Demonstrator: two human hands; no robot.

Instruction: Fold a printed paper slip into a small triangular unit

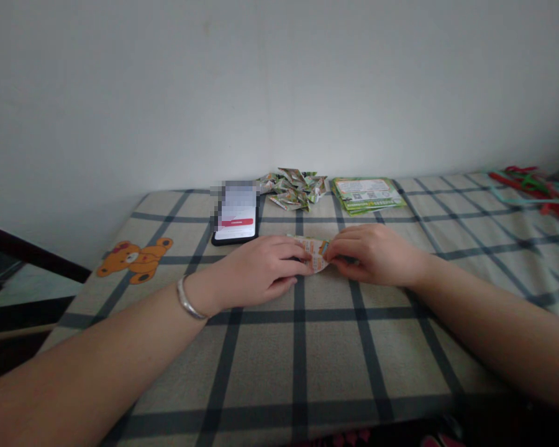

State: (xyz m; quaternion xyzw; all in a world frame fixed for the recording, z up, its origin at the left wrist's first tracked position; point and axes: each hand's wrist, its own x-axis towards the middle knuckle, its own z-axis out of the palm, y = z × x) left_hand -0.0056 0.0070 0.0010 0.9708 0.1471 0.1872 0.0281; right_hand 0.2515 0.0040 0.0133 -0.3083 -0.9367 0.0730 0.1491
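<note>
A small printed paper piece point(315, 256), white with orange and some green, lies low over the tablecloth between my hands, partly folded. My left hand point(269, 266), with a silver bangle at its wrist, presses its fingers on the left part of the paper. Fingertips of my right hand point(371, 251) pinch the paper's right edge. Part of the paper is hidden under the fingers. Behind it sits a pile of folded paper pieces point(292, 188) with green and white print. To the right of that pile lies a stack of flat green printed sheets point(368, 195).
A phone point(235, 214) with a lit screen lies behind my left hand. The checked tablecloth point(261, 366) bears a bear figure point(134, 259) at left. Red, green and pale blue strips point(540, 192) lie at far right. A wall point(270, 87) borders the back edge.
</note>
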